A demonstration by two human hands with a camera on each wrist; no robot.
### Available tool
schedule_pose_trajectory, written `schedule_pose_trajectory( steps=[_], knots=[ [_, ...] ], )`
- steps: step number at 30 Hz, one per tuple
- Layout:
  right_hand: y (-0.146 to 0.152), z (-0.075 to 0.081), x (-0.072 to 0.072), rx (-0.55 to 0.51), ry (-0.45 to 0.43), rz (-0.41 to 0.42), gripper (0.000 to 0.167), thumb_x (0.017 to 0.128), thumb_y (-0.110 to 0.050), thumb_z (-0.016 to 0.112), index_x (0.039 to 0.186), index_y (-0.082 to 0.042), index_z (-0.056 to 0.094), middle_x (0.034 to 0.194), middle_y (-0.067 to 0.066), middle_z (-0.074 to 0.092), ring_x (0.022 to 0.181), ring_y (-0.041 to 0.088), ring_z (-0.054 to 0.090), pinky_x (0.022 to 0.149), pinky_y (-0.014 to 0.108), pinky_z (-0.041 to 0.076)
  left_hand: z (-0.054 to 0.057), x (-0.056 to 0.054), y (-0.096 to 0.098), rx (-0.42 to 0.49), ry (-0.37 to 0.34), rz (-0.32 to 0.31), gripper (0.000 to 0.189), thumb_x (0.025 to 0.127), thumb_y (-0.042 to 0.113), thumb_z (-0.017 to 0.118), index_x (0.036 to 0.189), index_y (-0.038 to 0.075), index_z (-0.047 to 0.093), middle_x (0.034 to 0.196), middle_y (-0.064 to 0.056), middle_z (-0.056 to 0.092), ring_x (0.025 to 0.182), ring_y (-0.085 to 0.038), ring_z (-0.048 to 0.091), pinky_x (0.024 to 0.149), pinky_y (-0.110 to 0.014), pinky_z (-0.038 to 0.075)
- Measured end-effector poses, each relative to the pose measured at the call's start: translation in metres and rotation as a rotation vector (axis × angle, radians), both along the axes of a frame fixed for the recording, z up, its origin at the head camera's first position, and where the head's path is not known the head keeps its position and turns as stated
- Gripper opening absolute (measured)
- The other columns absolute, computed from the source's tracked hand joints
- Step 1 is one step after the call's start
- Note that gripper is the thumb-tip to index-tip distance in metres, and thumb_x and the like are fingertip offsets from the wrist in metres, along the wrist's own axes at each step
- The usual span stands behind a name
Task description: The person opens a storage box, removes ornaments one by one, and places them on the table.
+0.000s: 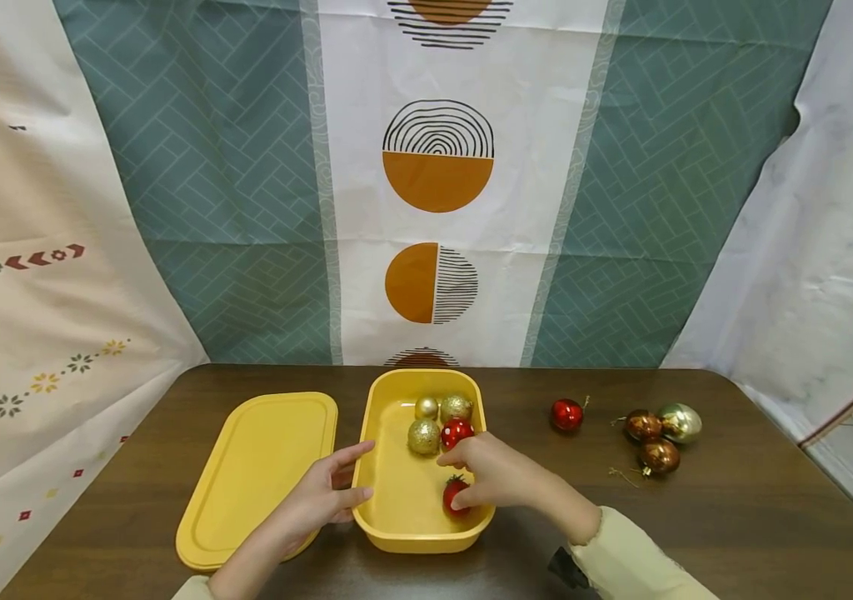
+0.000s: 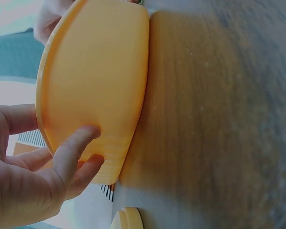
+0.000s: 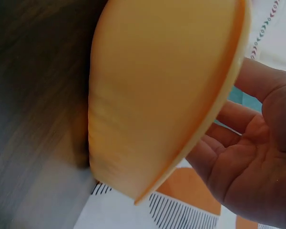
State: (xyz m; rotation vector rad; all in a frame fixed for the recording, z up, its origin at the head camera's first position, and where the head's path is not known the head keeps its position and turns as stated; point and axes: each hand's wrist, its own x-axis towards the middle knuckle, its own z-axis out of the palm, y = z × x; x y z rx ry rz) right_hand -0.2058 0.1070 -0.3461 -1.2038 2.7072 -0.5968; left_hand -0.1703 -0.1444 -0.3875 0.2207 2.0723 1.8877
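A yellow plastic box (image 1: 391,508) stands mid-table, holding several Christmas baubles. My left hand (image 1: 321,492) holds its left wall, thumb and index finger over the rim; in the left wrist view, other fingertips (image 2: 93,131) press the outside wall. My right hand (image 1: 497,473) reaches over the right rim into the box. Its thumb overlaps a red bauble (image 1: 453,497) near the front, while the other fingers are spread above that bauble. Behind them lie a white-dotted red bauble (image 1: 456,432) and gold baubles (image 1: 424,437). In the right wrist view the box wall hides the right fingertips.
Left of the box, a flat yellow lid (image 1: 257,475) lies on the dark wooden table (image 1: 539,533). To the right are another red bauble (image 1: 566,414), brown baubles (image 1: 659,457) and a pale green one (image 1: 680,422). A patterned cloth (image 1: 246,183) hangs behind the table.
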Motion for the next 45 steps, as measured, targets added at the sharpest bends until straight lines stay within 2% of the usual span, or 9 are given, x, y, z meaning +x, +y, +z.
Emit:
schedule_pose_trajectory(
  steps=[5, 9, 11, 16, 22, 25, 29, 34, 45],
  knots=[
    [-0.01, -0.002, 0.0, 0.092, 0.037, -0.006, 0.037, 0.062, -0.007, 0.078, 0.096, 0.003, 0.068, 0.09, 0.007, 0.069, 0.076, 0.012, 0.057, 0.07, 0.022, 0.047, 0.0, 0.0, 0.0, -0.006, 0.005, 0.005, 0.062, 0.087, 0.0, 0.057, 0.141, -0.001, 0.027, 0.13, -0.033, 0.04, 0.099, -0.029, 0.058, 0.071, -0.042, 0.053],
    [-0.015, -0.005, -0.001, 0.168, 0.082, 0.0, 0.024, 0.058, -0.003, 0.075, 0.081, -0.002, 0.069, 0.064, -0.004, 0.058, 0.06, 0.008, 0.039, 0.054, 0.018, 0.034, 0.0, 0.0, 0.001, -0.003, 0.003, 0.004, 0.062, 0.087, 0.0, 0.057, 0.141, -0.001, 0.027, 0.13, -0.033, 0.04, 0.099, -0.029, 0.058, 0.071, -0.042, 0.053],
    [-0.016, -0.006, -0.001, 0.191, 0.093, 0.0, 0.021, 0.057, -0.001, 0.074, 0.077, -0.003, 0.068, 0.059, -0.005, 0.052, 0.058, 0.008, 0.034, 0.052, 0.018, 0.029, 0.0, 0.0, 0.001, -0.002, 0.003, 0.003, 0.062, 0.087, 0.0, 0.057, 0.141, -0.001, 0.027, 0.129, -0.033, 0.04, 0.098, -0.029, 0.058, 0.071, -0.042, 0.053],
    [-0.018, -0.008, 0.0, 0.226, 0.105, -0.01, 0.021, 0.057, 0.0, 0.075, 0.077, -0.005, 0.069, 0.067, -0.002, 0.062, 0.06, 0.009, 0.042, 0.054, 0.018, 0.038, 0.0, 0.0, 0.002, -0.007, 0.008, 0.003, 0.062, 0.087, 0.0, 0.057, 0.141, -0.001, 0.027, 0.129, -0.032, 0.041, 0.098, -0.029, 0.058, 0.07, -0.041, 0.054],
    [-0.017, -0.007, 0.0, 0.209, 0.083, -0.002, 0.022, 0.058, -0.001, 0.076, 0.079, -0.004, 0.071, 0.073, 0.001, 0.067, 0.06, 0.008, 0.045, 0.055, 0.016, 0.041, -0.001, 0.0, 0.002, -0.015, 0.007, 0.004, 0.062, 0.087, 0.001, 0.058, 0.141, 0.0, 0.027, 0.13, -0.032, 0.04, 0.099, -0.029, 0.058, 0.07, -0.041, 0.054],
    [-0.016, -0.007, 0.0, 0.199, 0.089, 0.008, 0.024, 0.059, -0.004, 0.077, 0.083, -0.004, 0.072, 0.077, 0.001, 0.069, 0.067, 0.01, 0.054, 0.062, 0.017, 0.045, -0.001, 0.0, 0.002, -0.011, 0.008, 0.0, 0.062, 0.087, 0.001, 0.058, 0.141, -0.001, 0.027, 0.13, -0.032, 0.04, 0.099, -0.029, 0.058, 0.07, -0.041, 0.054],
    [-0.012, -0.004, 0.001, 0.142, 0.086, 0.014, 0.031, 0.06, -0.007, 0.077, 0.09, -0.002, 0.072, 0.085, 0.003, 0.07, 0.077, 0.012, 0.059, 0.069, 0.019, 0.046, -0.001, 0.0, 0.002, -0.008, 0.006, -0.004, 0.063, 0.087, 0.001, 0.058, 0.141, -0.001, 0.027, 0.13, -0.032, 0.04, 0.099, -0.029, 0.058, 0.07, -0.04, 0.054],
    [-0.003, 0.004, 0.003, 0.014, 0.042, -0.001, 0.034, 0.063, -0.004, 0.074, 0.097, 0.002, 0.069, 0.091, 0.006, 0.069, 0.078, 0.01, 0.058, 0.071, 0.021, 0.048, -0.001, 0.0, 0.002, -0.005, 0.007, -0.001, 0.062, 0.087, 0.001, 0.057, 0.141, -0.001, 0.027, 0.131, -0.033, 0.039, 0.099, -0.028, 0.058, 0.07, -0.041, 0.054],
    [0.036, 0.02, 0.01, -0.202, 0.016, -0.097, 0.036, 0.071, -0.008, 0.076, 0.105, 0.001, 0.067, 0.102, 0.01, 0.066, 0.092, 0.02, 0.061, 0.074, 0.025, 0.052, -0.002, 0.0, 0.0, 0.003, 0.008, 0.001, 0.062, 0.087, 0.0, 0.057, 0.141, -0.001, 0.026, 0.131, -0.034, 0.038, 0.101, -0.03, 0.057, 0.071, -0.041, 0.053]
  ],
)
